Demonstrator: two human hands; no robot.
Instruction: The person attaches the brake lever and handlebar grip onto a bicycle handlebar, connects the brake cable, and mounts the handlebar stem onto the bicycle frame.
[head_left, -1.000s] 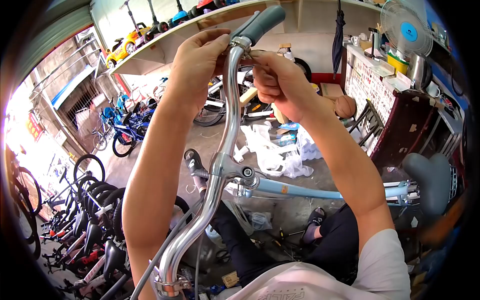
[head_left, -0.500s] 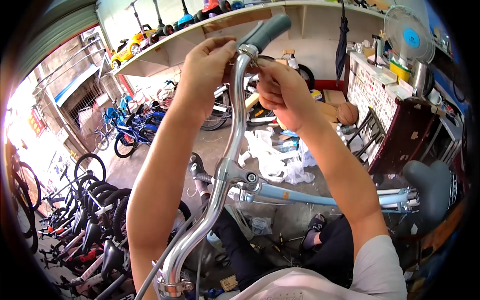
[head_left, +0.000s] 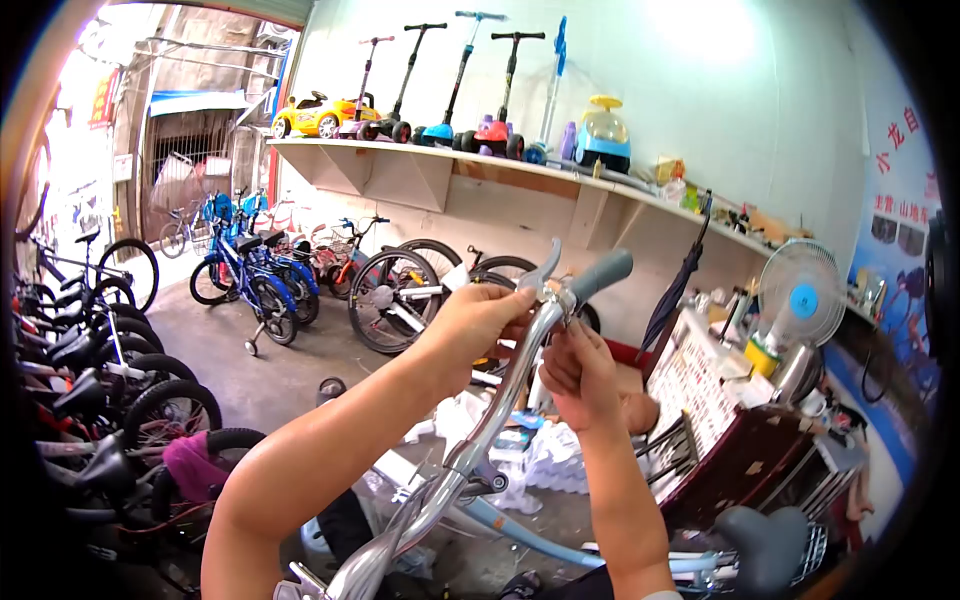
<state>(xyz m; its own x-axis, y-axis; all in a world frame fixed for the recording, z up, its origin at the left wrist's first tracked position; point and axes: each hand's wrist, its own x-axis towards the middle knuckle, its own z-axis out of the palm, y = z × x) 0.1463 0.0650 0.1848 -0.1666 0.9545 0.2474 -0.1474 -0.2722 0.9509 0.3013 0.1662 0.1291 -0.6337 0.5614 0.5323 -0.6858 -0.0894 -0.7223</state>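
A chrome handlebar (head_left: 499,418) rises through the middle of the head view to a grey rubber grip (head_left: 604,274). Beside the grip, a silver brake lever (head_left: 545,264) stands up from its clamp on the bar. My left hand (head_left: 478,328) pinches the base of that lever between thumb and fingers. Just under the clamp, my right hand (head_left: 579,372) is closed in a pinch; whatever its fingertips hold is too small to make out. Below are the stem bolt (head_left: 498,483), the light blue bicycle frame (head_left: 530,537) and a dark grey saddle (head_left: 765,543).
Rows of bicycles (head_left: 165,410) line the left side, with blue bikes (head_left: 250,275) farther back. A wall shelf (head_left: 360,172) carries scooters and a yellow toy car (head_left: 325,115). At right stand a fan (head_left: 802,300) and a cabinet (head_left: 735,470). Plastic bags (head_left: 560,455) litter the floor.
The view has tilted upward, showing more shelf and wall. The brake lever now stands up from the bar rather than lying along the grip. Both hands stay by the clamp.
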